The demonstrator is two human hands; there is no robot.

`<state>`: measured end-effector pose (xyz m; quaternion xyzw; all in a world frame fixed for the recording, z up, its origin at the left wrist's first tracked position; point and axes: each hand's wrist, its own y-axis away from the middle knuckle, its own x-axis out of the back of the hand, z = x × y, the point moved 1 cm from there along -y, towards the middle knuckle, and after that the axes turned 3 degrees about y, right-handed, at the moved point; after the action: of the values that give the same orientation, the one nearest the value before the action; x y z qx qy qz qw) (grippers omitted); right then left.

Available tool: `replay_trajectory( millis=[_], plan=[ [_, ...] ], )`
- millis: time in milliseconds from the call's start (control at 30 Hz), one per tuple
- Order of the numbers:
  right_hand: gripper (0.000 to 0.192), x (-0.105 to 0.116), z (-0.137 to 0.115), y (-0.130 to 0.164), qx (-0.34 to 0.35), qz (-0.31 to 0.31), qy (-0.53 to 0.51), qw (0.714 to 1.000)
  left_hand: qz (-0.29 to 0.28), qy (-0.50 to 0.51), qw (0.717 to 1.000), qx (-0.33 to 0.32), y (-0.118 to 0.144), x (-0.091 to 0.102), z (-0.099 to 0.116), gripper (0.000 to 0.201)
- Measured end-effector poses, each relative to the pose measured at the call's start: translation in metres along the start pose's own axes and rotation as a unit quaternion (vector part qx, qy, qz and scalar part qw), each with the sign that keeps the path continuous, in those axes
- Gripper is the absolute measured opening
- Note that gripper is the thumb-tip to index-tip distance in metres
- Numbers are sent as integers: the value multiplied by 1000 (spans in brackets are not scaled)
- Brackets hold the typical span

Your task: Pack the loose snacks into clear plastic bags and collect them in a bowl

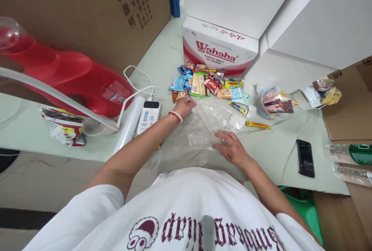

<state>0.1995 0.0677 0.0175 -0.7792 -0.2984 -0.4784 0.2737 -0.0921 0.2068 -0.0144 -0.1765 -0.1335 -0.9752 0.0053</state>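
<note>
A clear plastic bag [200, 127] lies spread at the table's front edge, between my two hands. My left hand [185, 107], with a beaded bracelet at the wrist, is closed with its fingertips pinching the bag's upper left edge. My right hand [231, 149] has thumb and fingers curled on the bag's right side, gripping the thin film. Just beyond the bag sits a pile of wrapped snacks [200, 83] in several colours. Right of the bag are a yellow snack stick [258, 125] and a crumpled white piece [237, 120].
A Wahaha water carton [217, 51] stands behind the snacks. On the right are a clear tub [261, 105] of wrappers and a black phone [305, 158]. A white power bank [149, 117] with a cable and a large red container [78, 76] are on the left.
</note>
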Motion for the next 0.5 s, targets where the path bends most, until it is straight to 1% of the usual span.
replay_trajectory(
  millis=[67, 100, 133, 167, 200, 233, 267, 300, 333, 367, 400, 433, 467, 500],
  plan=[
    [38, -11, -7, 14, 3, -19, 7, 1000, 79, -22, 997, -2, 8, 1, 3, 18],
    [39, -17, -10, 19, 3, -22, 11, 1000, 132, -37, 990, -20, 17, 0, 7, 24],
    [39, -21, -12, 23, 2, -21, 13, 1000, 190, -55, 979, -50, 28, -3, 12, 32],
    [39, -25, -14, 25, -1, -17, 16, 1000, 240, -79, 963, -95, 42, -7, 17, 39],
    [38, -29, -15, 26, -5, -10, 17, 1000, 265, -105, 947, -147, 56, -12, 22, 42],
    [38, -31, -16, 26, -9, -4, 18, 1000, 249, -138, 938, -200, 71, -19, 27, 38],
    [37, -32, -17, 25, -12, 1, 18, 1000, 186, -175, 933, -254, 84, -26, 29, 32],
    [37, -33, -17, 24, -12, 5, 17, 1000, 103, -207, 925, -303, 94, -33, 30, 25],
    [38, -33, -18, 24, -11, 9, 17, 1000, 22, -233, 912, -338, 103, -39, 28, 20],
    [39, -33, -19, 24, -11, 12, 17, 1000, -45, -253, 898, -357, 108, -42, 24, 17],
    [41, -33, -19, 25, -12, 15, 19, 1000, -86, -267, 890, -360, 111, -43, 19, 16],
    [41, -32, -19, 27, -15, 16, 20, 1000, -101, -277, 889, -349, 112, -41, 14, 16],
    [41, -31, -20, 29, -20, 15, 23, 999, -92, -284, 896, -328, 111, -37, 9, 14],
    [41, -30, -21, 30, -28, 11, 25, 999, -68, -283, 908, -302, 110, -32, 5, 13]
  ],
)
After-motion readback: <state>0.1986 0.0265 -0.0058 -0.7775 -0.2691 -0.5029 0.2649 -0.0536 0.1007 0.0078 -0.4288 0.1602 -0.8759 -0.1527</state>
